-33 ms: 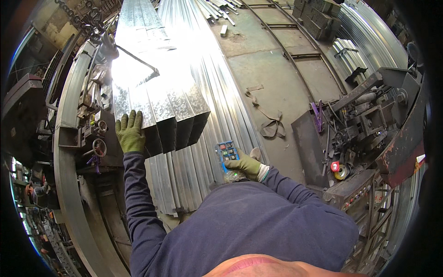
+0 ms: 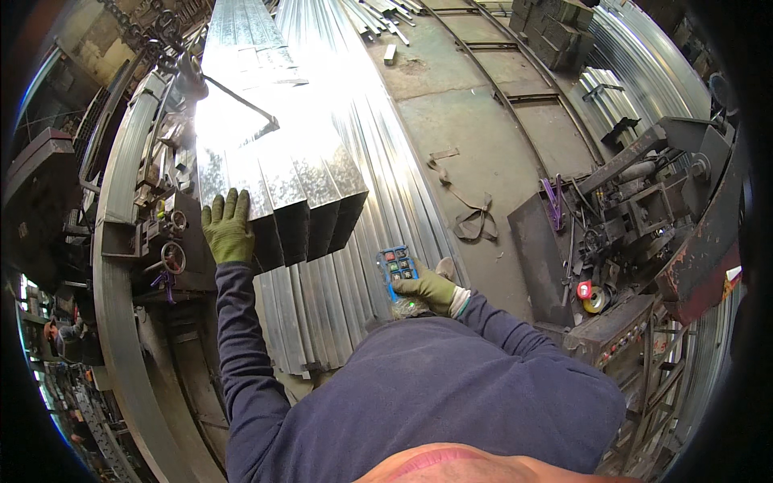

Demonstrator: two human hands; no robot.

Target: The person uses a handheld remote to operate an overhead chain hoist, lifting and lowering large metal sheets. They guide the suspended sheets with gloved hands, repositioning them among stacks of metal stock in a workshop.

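Observation:
My left hand point(image 2: 230, 228), in a green work glove, lies flat with its fingers stretched on the near left corner of a bundle of galvanized square tubes point(image 2: 322, 179). The tubes' dark hollow ends face me. In my gloved right hand point(image 2: 431, 290) is a blue remote control point(image 2: 394, 264) with several coloured buttons, its thumb lying by the keys. Below the bundle, long shiny metal profiles point(image 2: 310, 306) lie side by side. Chains with a hook point(image 2: 190, 79) hang at the bundle's left side, and a dark strap point(image 2: 241, 103) runs from there over the tubes. Glare hides part of the bundle's top.
On the left stands a machine with handwheels point(image 2: 173, 258) beside a long metal beam point(image 2: 121, 322). Another machine point(image 2: 636, 209) is at the right, with a tape measure point(image 2: 592, 296) on it. A loose strap point(image 2: 477, 221) and steel rails point(image 2: 515, 92) lie on the floor.
Almost nothing differs. The bundle's near end and my left hand on it have shifted very slightly; the right hand and remote control stay in place.

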